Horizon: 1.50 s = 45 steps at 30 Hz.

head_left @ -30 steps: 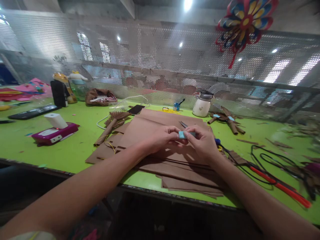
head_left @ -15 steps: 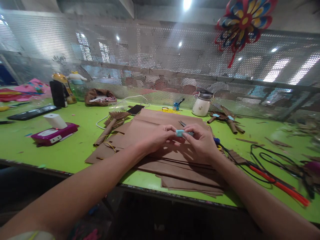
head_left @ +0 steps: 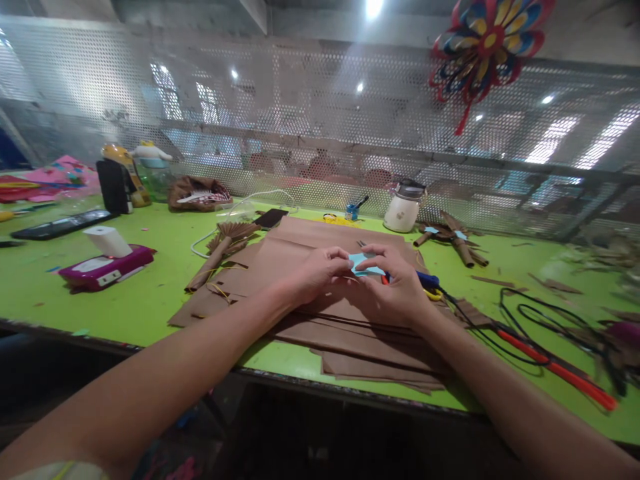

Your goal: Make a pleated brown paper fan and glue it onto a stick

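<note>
A small light-blue paper piece (head_left: 361,262) is pinched at its left edge by the thumb and fingertips of my left hand (head_left: 327,270). Around its right side my right hand (head_left: 400,283) has thumb and forefinger apart; whether they touch the paper I cannot tell. Both hands are above a stack of brown paper sheets (head_left: 295,257). Partly covered by my right hand lies a tool with blue handles (head_left: 427,280), its pointed tip showing beyond my fingers.
Left are a rolled, pleated brown paper piece (head_left: 213,263) and a purple power strip (head_left: 110,267). Behind stand a blue jar (head_left: 352,212) and a white jug (head_left: 401,208). More rolled brown pieces (head_left: 463,243) and a red-handled tool with black cord (head_left: 560,370) lie right.
The light-blue paper was a narrow folded strip between both hands' fingertips; now it spreads wider. My right thumb and forefinger have moved apart. More of the blue-handled tool shows.
</note>
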{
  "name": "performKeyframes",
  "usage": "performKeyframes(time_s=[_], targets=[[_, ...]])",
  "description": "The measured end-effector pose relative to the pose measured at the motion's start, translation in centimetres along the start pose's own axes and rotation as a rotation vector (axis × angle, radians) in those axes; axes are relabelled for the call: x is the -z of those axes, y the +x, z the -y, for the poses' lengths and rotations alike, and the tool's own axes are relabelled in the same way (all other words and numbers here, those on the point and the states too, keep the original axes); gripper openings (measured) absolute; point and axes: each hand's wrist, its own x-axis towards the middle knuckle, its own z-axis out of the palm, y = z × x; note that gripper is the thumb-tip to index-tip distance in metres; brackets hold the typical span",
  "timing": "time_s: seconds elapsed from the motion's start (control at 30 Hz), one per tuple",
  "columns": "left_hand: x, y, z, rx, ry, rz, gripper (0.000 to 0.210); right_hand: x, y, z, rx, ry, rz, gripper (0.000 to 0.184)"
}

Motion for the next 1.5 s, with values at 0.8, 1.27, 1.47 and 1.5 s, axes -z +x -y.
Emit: performKeyframes(time_s=[0.8, 1.27, 1.47, 1.5], targets=[[-0.68, -0.8, -0.07, 0.045, 0.141, 0.122, 0.018, 0.28, 0.12, -0.23, -0.197, 0.154, 0.017, 0.008], [-0.77, -0.84, 0.02, -0.014, 0.224, 0.141, 0.022, 0.4, 0.24, 0.0, -0.365, 0.232, 0.035, 0.018], [-0.77, -0.62, 0.4, -0.032, 0.243, 0.152, 0.026, 0.45, 0.28, 0.27, -0.4, 0.281, 0.03, 0.015], [-0.77, -0.57, 0.44, -0.031, 0.243, 0.155, 0.025, 0.46, 0.31, 0.38, -0.402, 0.286, 0.029, 0.015]])
